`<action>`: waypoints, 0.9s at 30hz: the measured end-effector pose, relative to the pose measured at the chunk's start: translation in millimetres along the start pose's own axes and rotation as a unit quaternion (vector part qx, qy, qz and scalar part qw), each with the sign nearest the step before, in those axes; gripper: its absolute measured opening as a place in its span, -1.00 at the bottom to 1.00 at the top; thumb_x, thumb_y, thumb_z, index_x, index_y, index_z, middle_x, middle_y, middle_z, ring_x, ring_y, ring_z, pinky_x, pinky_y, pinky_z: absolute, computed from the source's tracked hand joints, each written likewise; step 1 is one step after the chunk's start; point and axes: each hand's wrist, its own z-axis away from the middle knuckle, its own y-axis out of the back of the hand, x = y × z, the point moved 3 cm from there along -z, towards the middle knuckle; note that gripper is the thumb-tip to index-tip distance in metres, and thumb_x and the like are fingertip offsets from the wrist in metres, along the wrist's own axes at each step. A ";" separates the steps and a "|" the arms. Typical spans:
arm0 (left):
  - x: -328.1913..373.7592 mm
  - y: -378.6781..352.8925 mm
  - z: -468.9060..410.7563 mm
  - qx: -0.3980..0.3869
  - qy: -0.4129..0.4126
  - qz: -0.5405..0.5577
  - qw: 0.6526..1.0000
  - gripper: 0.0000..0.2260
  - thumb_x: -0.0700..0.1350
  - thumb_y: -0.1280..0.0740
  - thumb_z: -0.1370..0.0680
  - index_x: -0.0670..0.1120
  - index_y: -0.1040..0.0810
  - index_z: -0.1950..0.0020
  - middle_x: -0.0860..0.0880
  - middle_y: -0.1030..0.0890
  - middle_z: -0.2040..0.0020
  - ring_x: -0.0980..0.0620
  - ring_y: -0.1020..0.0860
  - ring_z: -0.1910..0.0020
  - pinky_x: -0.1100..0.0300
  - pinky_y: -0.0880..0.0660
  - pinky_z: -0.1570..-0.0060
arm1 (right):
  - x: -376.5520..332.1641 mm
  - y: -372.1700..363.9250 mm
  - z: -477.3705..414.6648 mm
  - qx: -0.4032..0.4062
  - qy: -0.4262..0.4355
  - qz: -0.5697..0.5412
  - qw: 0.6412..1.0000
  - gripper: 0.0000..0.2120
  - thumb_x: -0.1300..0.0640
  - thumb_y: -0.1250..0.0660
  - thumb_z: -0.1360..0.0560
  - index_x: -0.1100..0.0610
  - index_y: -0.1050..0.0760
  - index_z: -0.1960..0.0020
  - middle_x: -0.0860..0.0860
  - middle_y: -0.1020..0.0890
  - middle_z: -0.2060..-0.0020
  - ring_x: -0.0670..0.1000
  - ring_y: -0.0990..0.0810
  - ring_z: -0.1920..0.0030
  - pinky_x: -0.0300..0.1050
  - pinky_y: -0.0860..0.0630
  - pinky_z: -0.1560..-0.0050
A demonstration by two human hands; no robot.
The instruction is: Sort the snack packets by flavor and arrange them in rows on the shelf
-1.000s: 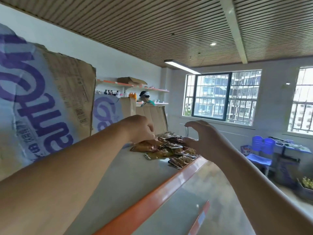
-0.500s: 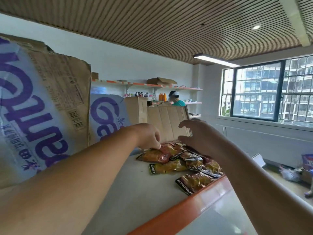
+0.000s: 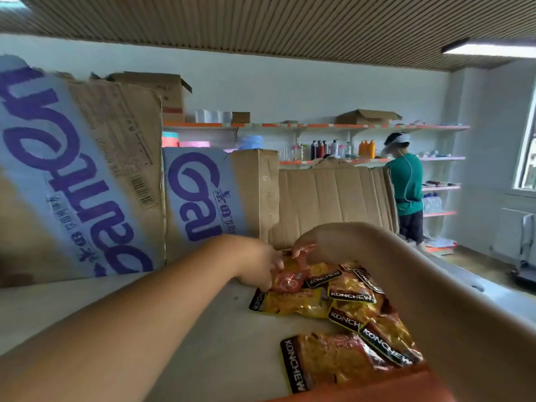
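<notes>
A heap of several glossy snack packets, yellow-gold with black KONCHEW bands, lies on the pale shelf top near its orange front edge. One orange-red packet sits at the far left of the heap. My left hand reaches in from the left and its fingers pinch that orange-red packet. From the right, my right hand arches over the heap, and its fingertips hold the same packet's upper edge. One packet lies apart at the front by the orange edge.
Flattened cardboard boxes with purple lettering stand upright along the shelf's back and left. Another folded carton stands behind the heap. A person in a green shirt stands at wall shelves holding bottles, far right.
The view has swung left and down, closer to the heap. Both hands have dropped onto the packets and closed on the orange-red one; earlier the right hand hovered above.
</notes>
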 end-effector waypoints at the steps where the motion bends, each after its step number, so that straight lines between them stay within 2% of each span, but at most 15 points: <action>1: -3.4 -0.6 0.6 0.001 0.011 0.002 1.000 -0.46 0.02 -0.40 -0.55 0.20 -0.41 -0.53 0.06 -0.52 -0.38 0.01 -0.53 -0.23 0.12 -0.52 -0.14 | -0.4 -4.1 -3.1 -0.001 0.008 -0.007 1.000 -0.62 0.08 -0.27 -0.63 -0.16 -0.48 -0.41 -0.06 -0.49 -0.38 -0.01 -0.52 -0.20 -0.21 -0.47 0.03; 4: -14.5 -6.8 1.9 0.013 0.030 0.015 0.999 -0.55 0.21 -0.43 -0.52 0.15 -0.54 -0.39 0.11 -0.60 -0.15 0.06 -0.57 -0.07 0.12 -0.55 -0.04 | -0.4 -16.8 -8.2 0.014 0.010 0.004 1.000 -0.64 -0.02 -0.32 -0.59 -0.14 -0.49 -0.39 -0.06 -0.49 -0.33 -0.01 -0.48 -0.20 -0.12 -0.47 -0.10; 6: -22.0 -8.4 3.8 0.019 0.038 0.021 0.999 -0.54 0.30 -0.44 -0.49 0.17 -0.56 -0.34 0.15 -0.58 -0.10 0.07 -0.56 -0.07 0.10 -0.54 -0.08 | -3.6 -22.0 -10.0 0.019 0.007 0.025 0.999 -0.64 -0.08 -0.38 -0.55 -0.11 -0.50 -0.33 -0.06 -0.51 -0.25 -0.02 -0.45 -0.12 -0.11 -0.41 -0.02; 8: -28.5 -7.9 6.3 0.017 0.042 0.020 0.999 -0.50 0.34 -0.47 -0.45 0.18 -0.57 -0.32 0.17 -0.57 -0.11 0.08 -0.55 -0.09 0.08 -0.54 -0.14 | -8.8 -24.9 -11.1 0.024 0.008 0.036 0.999 -0.67 -0.06 -0.43 -0.52 -0.07 -0.51 -0.26 -0.05 -0.51 -0.19 -0.01 -0.47 -0.07 -0.16 -0.39 0.08; 11: -32.5 -6.8 7.6 0.007 0.040 0.013 0.999 -0.46 0.34 -0.51 -0.40 0.17 -0.57 -0.30 0.15 -0.59 -0.16 0.07 -0.57 -0.11 0.03 -0.56 -0.19 | -13.2 -25.8 -9.4 0.035 0.032 0.036 0.998 -0.65 0.08 -0.42 -0.50 -0.09 -0.51 -0.26 -0.06 -0.51 -0.15 -0.03 -0.49 -0.01 -0.25 -0.33 0.27; 13: -32.8 -5.5 7.3 0.006 0.032 0.003 0.999 -0.49 0.32 -0.53 -0.39 0.18 -0.57 -0.27 0.16 -0.59 -0.12 0.09 -0.56 -0.07 0.04 -0.57 -0.14 | -11.5 -25.9 -7.3 0.034 0.044 0.013 0.998 -0.59 0.11 -0.43 -0.46 -0.15 -0.49 -0.26 -0.08 -0.52 -0.13 -0.04 -0.52 0.00 -0.22 -0.38 0.27; 15: -33.3 -4.0 7.2 0.006 0.025 0.002 1.000 -0.51 0.31 -0.55 -0.37 0.21 -0.57 -0.23 0.18 -0.57 -0.06 0.14 -0.54 0.00 0.09 -0.57 -0.05 | -8.7 -25.9 -4.8 0.039 0.033 -0.007 0.999 -0.56 0.01 -0.45 -0.44 -0.21 -0.46 -0.28 -0.11 -0.50 -0.10 -0.04 -0.51 -0.02 -0.15 -0.39 0.21; 18: -34.4 -3.4 7.1 0.004 0.021 0.013 1.000 -0.48 0.34 -0.56 -0.33 0.24 -0.56 -0.22 0.22 -0.55 0.00 0.17 -0.52 0.04 0.13 -0.53 0.08 | -4.4 -28.4 -4.2 0.054 0.016 -0.013 0.998 -0.54 -0.15 -0.46 -0.45 -0.18 -0.44 -0.31 -0.10 -0.51 -0.17 -0.02 -0.47 -0.08 -0.12 -0.37 0.14; 22: -34.9 -4.3 6.4 0.012 0.013 0.036 0.999 -0.54 0.33 -0.58 -0.32 0.27 -0.53 -0.12 0.22 -0.54 -0.02 0.15 -0.52 0.00 0.14 -0.52 0.07 | -5.4 -28.8 -4.1 0.075 0.031 -0.014 0.997 -0.65 -0.11 -0.48 -0.44 -0.15 -0.48 -0.19 -0.12 -0.53 -0.10 -0.08 -0.48 0.02 -0.23 -0.29 0.28; 24: -34.6 -4.5 6.1 0.016 0.010 0.045 0.999 -0.54 0.30 -0.60 -0.31 0.28 -0.50 -0.10 0.23 -0.51 0.01 0.16 -0.51 0.04 0.16 -0.47 0.15 | -4.6 -28.4 -4.1 0.076 0.023 -0.027 0.996 -0.66 -0.12 -0.49 -0.43 -0.14 -0.49 -0.15 -0.14 -0.51 -0.03 -0.14 -0.45 0.11 -0.23 -0.30 0.33; 27: -34.5 -4.4 6.6 0.022 0.011 0.044 0.999 -0.53 0.28 -0.61 -0.30 0.27 -0.48 -0.09 0.23 -0.47 0.04 0.16 -0.48 0.09 0.18 -0.40 0.24 | -2.7 -28.4 -3.9 0.075 0.000 -0.042 0.996 -0.62 -0.19 -0.48 -0.43 -0.12 -0.48 -0.16 -0.15 -0.49 0.01 -0.11 -0.46 0.09 -0.18 -0.34 0.28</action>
